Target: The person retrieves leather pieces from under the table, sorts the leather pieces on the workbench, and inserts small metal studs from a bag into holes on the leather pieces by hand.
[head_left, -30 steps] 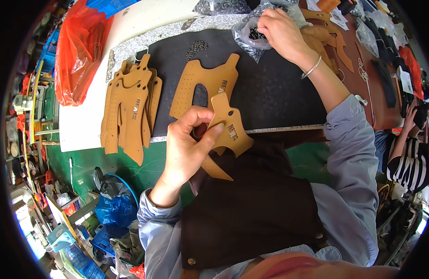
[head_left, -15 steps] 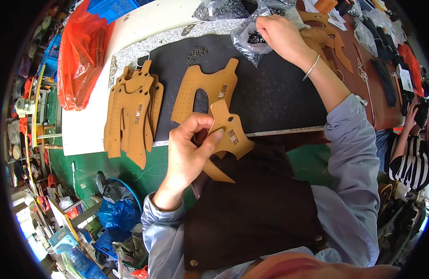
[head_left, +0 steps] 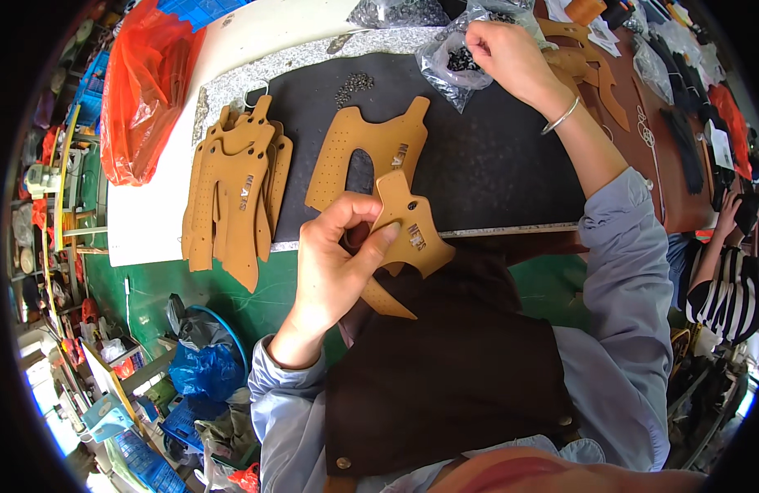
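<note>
Between the thumb and fingers of my left hand [head_left: 340,255] is a tan leather piece [head_left: 424,238] with a cut-out and small punched holes, held up in front of the table edge. My right hand [head_left: 507,57] is over the mouth of a clear plastic bag [head_left: 457,70] of small dark metal parts. Its fingertips are pinched together, and I cannot make out what they hold. Another tan leather piece [head_left: 334,156] lies flat on the black mat [head_left: 502,164]. To its left is a stack of similar leather pieces [head_left: 231,193]. A small pile of metal parts [head_left: 352,89] sits beyond.
A red plastic bag [head_left: 145,90] rests at the table's left. More tan leather pieces [head_left: 605,82] lie on the brown surface at right. A second bag of dark parts [head_left: 400,12] is at the back. Another person in a striped top [head_left: 729,287] is at far right.
The whole view has shifted slightly. My right hand stays at the bag with its fingers pinched, and my left hand still grips the leather piece.
</note>
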### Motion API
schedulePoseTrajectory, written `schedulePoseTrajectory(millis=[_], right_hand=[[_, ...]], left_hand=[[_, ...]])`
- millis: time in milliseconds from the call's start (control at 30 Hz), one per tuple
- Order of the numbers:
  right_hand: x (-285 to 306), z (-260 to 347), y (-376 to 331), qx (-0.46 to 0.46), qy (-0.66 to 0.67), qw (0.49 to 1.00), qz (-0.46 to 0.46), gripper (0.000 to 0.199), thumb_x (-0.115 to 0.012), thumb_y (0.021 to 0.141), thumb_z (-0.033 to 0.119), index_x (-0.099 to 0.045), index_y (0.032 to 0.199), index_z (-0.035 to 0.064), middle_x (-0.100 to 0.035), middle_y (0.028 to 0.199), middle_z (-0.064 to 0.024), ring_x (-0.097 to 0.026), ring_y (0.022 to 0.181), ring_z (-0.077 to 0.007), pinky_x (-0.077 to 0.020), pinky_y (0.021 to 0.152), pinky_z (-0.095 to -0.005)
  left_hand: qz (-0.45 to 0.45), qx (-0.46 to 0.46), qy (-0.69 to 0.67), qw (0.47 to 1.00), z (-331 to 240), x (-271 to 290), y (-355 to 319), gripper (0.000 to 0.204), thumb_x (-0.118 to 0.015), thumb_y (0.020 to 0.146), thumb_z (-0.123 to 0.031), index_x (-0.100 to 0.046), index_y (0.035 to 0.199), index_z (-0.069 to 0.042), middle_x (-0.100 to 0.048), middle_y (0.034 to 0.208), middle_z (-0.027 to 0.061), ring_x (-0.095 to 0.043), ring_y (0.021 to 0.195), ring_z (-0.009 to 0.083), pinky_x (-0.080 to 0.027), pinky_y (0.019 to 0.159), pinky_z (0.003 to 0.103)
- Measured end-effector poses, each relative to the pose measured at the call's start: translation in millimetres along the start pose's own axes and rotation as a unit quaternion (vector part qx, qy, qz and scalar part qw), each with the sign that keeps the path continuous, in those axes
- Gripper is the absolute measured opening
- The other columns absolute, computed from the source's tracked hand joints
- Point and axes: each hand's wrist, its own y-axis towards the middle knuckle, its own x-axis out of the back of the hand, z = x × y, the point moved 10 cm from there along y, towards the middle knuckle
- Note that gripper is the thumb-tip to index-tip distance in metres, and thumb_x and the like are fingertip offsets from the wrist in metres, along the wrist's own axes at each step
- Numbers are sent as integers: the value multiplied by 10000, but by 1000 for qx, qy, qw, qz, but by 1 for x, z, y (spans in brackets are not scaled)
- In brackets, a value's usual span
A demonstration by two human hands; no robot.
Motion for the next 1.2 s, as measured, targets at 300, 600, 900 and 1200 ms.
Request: schedulePoseTrajectory(millis=[300,600,900,1200], right_hand=[[-26,26,-1,87,-76,993,26,91,-602,742,103,-545,708,41,-538,779,-92,-537,791,-293,-430,692,-379],[10,7,-9,19,108,994,-28,66,-565,798,80,-528,833,38,-527,627,-37,-519,578,-150,-401,534,-278],[-3,54,-53,-103,732,656,153,129,-559,861,126,-567,881,-2,-566,757,-38,-503,653,-87,-398,568,-189],[3,80,-65,-60,764,624,155,64,-534,854,72,-512,869,14,-540,807,-68,-475,630,-98,-369,532,-203]], left_hand=[[2,3,-13,1000,2,0,0,144,-647,740,36,-547,833,-11,-470,619,-56,-333,540,10,-295,484,166],[9,11,-32,999,6,0,7,145,-642,756,38,-551,860,-6,-547,673,-42,-385,563,-2,-318,510,147],[6,25,-79,997,2,0,13,156,-649,756,38,-550,871,0,-590,712,-15,-449,589,-6,-356,533,143],[-5,22,-108,994,-4,1,8,158,-651,754,40,-553,868,-7,-588,710,-19,-456,597,-8,-357,528,141]])
